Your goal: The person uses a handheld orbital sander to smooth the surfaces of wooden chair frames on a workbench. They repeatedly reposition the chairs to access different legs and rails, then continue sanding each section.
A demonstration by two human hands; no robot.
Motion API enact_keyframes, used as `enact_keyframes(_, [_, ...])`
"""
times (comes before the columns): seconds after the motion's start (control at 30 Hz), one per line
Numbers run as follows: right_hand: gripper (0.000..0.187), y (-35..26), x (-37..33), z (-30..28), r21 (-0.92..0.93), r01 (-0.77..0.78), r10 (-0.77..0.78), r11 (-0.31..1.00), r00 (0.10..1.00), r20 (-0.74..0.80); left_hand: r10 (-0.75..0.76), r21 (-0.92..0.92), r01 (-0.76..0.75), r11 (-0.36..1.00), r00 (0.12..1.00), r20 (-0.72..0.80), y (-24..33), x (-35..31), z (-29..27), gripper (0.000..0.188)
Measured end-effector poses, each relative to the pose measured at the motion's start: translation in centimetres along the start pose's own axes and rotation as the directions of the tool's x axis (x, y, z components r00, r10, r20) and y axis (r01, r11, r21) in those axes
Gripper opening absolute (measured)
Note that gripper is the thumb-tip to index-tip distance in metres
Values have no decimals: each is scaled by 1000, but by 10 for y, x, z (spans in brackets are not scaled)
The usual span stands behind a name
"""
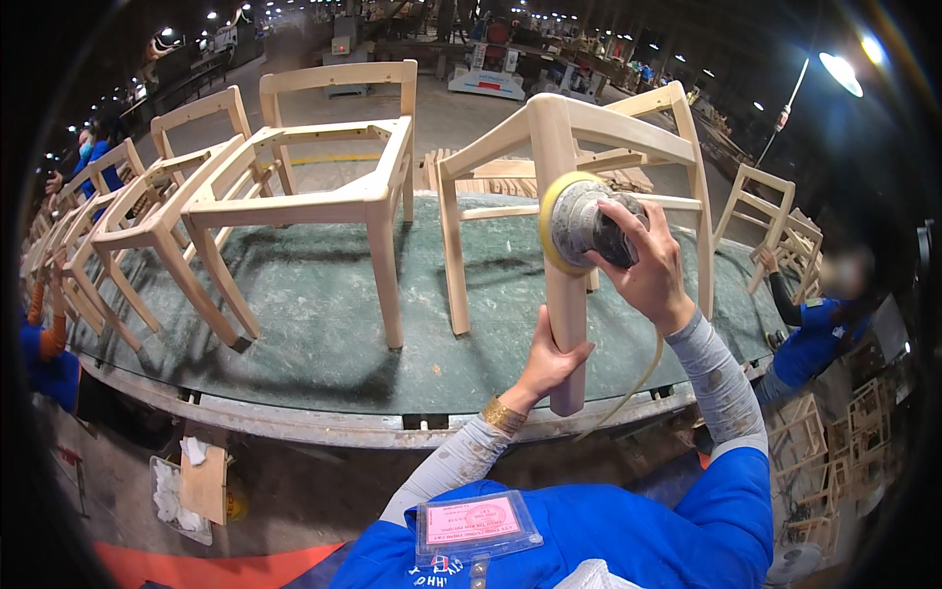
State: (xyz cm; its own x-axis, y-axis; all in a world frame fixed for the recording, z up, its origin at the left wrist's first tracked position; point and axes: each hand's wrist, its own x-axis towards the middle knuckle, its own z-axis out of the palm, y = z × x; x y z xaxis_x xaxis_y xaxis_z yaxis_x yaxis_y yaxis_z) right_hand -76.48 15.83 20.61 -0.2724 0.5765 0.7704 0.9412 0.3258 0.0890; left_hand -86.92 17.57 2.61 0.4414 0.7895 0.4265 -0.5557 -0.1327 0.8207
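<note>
My right hand (648,263) is wrapped around a round orbital sander (587,221) with a yellow pad edge. The pad lies against the upper part of a pale wooden chair leg (566,378). Lower down on that same leg, the fingers of my left hand (546,361) close around the wood from its left side. This leg points toward me and belongs to an unpainted, seatless chair frame (628,130), which stands turned on the bench. From the sander's side a thin yellowish hose (633,388) runs down past the bench edge.
The green worktop (304,363) carries another chair frame (383,191) to my left, with several more beyond it. Co-workers in blue stand at the far left and at the right (819,339). Below on the floor is a tray with white material (177,501).
</note>
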Motion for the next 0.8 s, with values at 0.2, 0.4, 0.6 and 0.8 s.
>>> enact_keyframes(0.2, [68, 42, -4, -12, -127, -268, 248, 955, 956, -156, -34, -5, 34, 999, 997, 67, 4, 4, -2, 60])
enact_keyframes(0.4, [66, 59, -78, -13, 104, -472, 483, 875, 849, -212, -73, -3, 73, 997, 991, 109, 10, 9, -13, 62])
enact_keyframes(0.6, [67, 44, -91, -12, 105, -483, 494, 869, 855, -156, -8, 50, 4, 999, 997, 76, 11, 5, -6, 61])
enact_keyframes(0.8, [70, -15, 37, -19, -181, -87, 94, 980, 995, 31, -60, 33, 58, 998, 997, 40, 1, -4, -5, 66])
